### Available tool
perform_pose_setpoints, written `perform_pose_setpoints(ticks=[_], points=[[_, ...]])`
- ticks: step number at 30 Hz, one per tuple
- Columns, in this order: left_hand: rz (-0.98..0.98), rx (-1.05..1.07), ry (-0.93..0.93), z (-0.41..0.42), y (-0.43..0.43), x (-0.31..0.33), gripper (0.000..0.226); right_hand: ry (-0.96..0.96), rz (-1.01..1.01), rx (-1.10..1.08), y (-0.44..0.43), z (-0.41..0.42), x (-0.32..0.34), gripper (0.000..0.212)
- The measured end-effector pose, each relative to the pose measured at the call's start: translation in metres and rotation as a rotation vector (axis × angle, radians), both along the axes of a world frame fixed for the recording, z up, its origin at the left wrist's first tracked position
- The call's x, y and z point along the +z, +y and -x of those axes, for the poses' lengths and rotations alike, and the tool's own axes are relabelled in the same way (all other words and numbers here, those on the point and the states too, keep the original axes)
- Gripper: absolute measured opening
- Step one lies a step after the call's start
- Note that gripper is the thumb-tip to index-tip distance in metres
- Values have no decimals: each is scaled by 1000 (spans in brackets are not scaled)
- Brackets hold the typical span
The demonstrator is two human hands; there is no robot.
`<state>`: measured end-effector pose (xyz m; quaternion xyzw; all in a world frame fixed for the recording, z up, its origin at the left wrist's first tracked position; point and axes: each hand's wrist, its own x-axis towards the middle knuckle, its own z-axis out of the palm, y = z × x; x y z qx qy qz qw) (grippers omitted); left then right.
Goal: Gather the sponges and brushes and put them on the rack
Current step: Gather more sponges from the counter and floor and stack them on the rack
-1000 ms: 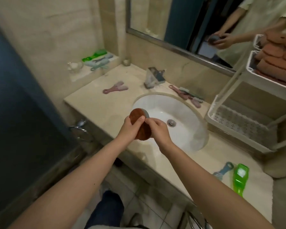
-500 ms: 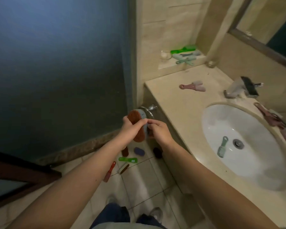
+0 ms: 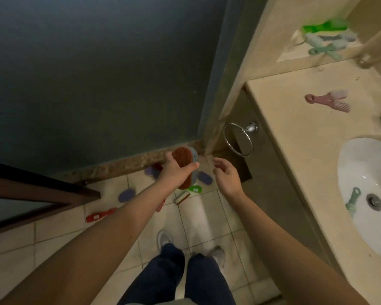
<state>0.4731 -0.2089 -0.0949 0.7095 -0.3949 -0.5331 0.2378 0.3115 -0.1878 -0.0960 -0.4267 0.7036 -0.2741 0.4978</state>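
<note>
Gripping a brown-faced sponge (image 3: 183, 161) between thumb and fingers, the left hand (image 3: 174, 175) hangs above the floor. The right hand (image 3: 228, 178), just beside it, is loosely spread and empty. A purple sponge (image 3: 204, 177) and a green brush (image 3: 195, 189) lie below them, and a towel ring (image 3: 238, 139) hangs beyond the right hand.

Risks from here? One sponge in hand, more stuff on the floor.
1. The left hand alone grips the brown sponge; stacking more into it may drop it.
2. A purple sponge and a red brush lie on the tiles ahead of the shoes; a step forward could land on one.
</note>
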Motion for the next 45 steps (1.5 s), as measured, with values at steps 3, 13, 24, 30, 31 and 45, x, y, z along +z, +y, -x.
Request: perform_pose_setpoints(ticks=[3,13,24,30,31,45], points=[[-14,-3,-19,-6,-9,-36,83,28,-22,-23,-11,3,-39,43],[-51,18,31,21,-32,-222,74,211,-162,27,-47,36,-225,48],[-36,23,125,103,-73,-486,66,389,-204,-5,-79,122,-490,58],[6,-58,148,134,-99,-591,65,383,-231,-51,-97,163,-609,60],[8,-70,154,138,-103,-603,65,399,-232,-40,-101,168,-623,60],[-21,-173,154,163,-124,-679,71,786,-371,243,-119,200,-712,88]])
